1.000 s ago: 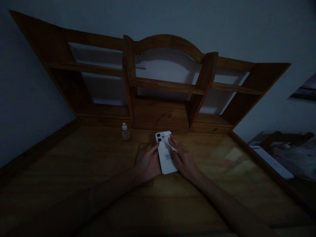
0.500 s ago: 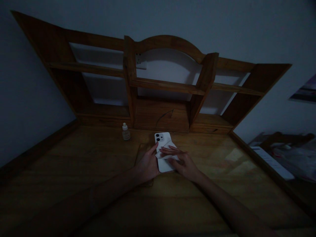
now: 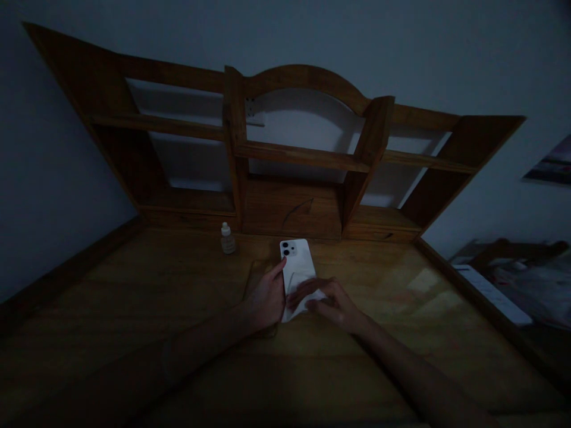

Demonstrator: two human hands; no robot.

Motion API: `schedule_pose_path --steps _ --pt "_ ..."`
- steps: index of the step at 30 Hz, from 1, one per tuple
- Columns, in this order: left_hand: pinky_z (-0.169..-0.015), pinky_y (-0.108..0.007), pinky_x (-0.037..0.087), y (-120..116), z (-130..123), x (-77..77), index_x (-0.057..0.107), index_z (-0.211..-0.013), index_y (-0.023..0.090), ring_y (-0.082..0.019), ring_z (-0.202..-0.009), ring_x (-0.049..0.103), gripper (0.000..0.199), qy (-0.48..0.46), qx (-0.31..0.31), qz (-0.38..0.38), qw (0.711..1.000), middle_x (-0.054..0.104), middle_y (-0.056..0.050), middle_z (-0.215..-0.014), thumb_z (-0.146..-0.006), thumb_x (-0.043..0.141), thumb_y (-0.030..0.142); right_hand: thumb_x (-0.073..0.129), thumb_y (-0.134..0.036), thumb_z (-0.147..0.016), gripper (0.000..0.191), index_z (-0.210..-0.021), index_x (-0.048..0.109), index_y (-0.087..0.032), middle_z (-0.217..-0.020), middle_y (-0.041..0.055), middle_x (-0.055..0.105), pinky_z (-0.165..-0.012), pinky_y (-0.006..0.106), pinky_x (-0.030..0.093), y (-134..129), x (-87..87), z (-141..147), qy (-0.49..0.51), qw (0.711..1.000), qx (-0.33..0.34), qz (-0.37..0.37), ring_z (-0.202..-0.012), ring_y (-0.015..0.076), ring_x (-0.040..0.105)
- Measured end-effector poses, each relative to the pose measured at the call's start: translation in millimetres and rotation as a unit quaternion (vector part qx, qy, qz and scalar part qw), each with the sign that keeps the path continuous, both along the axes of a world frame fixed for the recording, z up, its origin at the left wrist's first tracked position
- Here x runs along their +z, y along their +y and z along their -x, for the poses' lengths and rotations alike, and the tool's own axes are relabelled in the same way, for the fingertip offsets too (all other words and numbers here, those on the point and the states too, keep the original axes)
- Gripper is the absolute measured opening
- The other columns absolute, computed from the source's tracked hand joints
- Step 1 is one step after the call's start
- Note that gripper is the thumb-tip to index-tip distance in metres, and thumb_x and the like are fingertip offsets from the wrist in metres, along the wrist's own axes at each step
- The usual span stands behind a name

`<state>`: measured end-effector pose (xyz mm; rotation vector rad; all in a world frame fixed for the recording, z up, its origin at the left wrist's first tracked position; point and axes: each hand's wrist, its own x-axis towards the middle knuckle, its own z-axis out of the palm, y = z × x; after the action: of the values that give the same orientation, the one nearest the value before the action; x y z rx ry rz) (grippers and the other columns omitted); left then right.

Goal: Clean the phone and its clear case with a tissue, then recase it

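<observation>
A white smartphone (image 3: 300, 254) is tilted back-side up over the desk, its camera block at the upper left corner. My left hand (image 3: 267, 297) grips it along its left edge, the thumb lying near the cameras and the other fingers hidden beneath. Across the phone's lower half, my right hand (image 3: 328, 300) presses a thin white cloth or tissue (image 3: 293, 310) with its fingers; the scene is too dark to tell which. Under my left hand lies a flat, dark-edged rectangular object (image 3: 255, 276), partly covered.
Beyond my hands a small clear bottle with a white cap (image 3: 228, 241) stands upright on the wooden desk (image 3: 178, 279). A wooden shelf unit (image 3: 294, 160) rises along the back. On the right, past the desk's raised edge, are a white board-like object (image 3: 493, 294) and a plastic bag (image 3: 539, 291).
My right hand has slid the white cloth or tissue down from the phone's middle to its lower end, baring more of the back. My left hand keeps its hold.
</observation>
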<state>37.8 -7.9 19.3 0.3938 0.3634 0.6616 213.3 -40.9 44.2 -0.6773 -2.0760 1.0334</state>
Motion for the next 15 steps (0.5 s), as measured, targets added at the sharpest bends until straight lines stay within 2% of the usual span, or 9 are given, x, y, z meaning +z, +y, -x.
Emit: schedule_pose_path --steps 4,7,11,15 --pt "-0.075 -0.033 0.045 -2.8 0.2 3.3 0.063 -0.104 0.012 -0.021 -0.072 0.062 0.043 -0.023 -0.003 -0.007 1.000 0.067 -0.010 -0.088 -0.092 0.041 0.048 0.047 -0.036 -0.092 0.032 -0.091 0.074 -0.020 -0.092 0.0059 0.073 -0.085 0.037 0.051 2.1 -2.3 -2.8 0.005 1.000 0.016 -0.001 -0.089 0.0222 0.068" --pt "-0.081 -0.034 0.044 -3.7 1.0 3.7 0.060 -0.112 0.011 -0.023 -0.084 0.063 0.041 -0.035 -0.010 -0.006 0.999 0.067 -0.012 -0.099 -0.093 0.042 0.043 0.046 -0.037 -0.091 0.033 -0.084 0.074 -0.020 -0.083 0.0058 0.073 -0.080 0.036 0.052 3.0 -5.6 -4.4 -0.009 1.000 0.005 -0.020 -0.080 0.0216 0.068" --pt "-0.092 -0.037 0.041 -2.8 2.5 -0.3 0.056 -0.119 0.011 -0.025 -0.100 0.061 0.041 -0.043 -0.013 -0.010 0.999 0.065 -0.013 -0.107 -0.093 0.044 0.040 0.045 -0.034 -0.088 0.034 -0.071 0.070 -0.021 -0.071 0.0046 0.069 -0.073 0.035 0.051 2.9 -7.4 -6.0 -0.042 0.997 -0.025 -0.052 -0.068 0.0205 0.064" --pt "-0.096 -0.039 0.039 -1.2 3.4 -5.5 0.055 -0.123 0.013 -0.026 -0.106 0.059 0.042 -0.053 -0.024 -0.019 0.998 0.064 -0.014 -0.111 -0.093 0.044 0.041 0.044 -0.030 -0.083 0.030 -0.060 0.064 -0.022 -0.062 0.0038 0.063 -0.066 0.033 0.048 2.8 -6.6 -9.1 -0.066 0.990 -0.072 -0.104 -0.061 0.0196 0.059"
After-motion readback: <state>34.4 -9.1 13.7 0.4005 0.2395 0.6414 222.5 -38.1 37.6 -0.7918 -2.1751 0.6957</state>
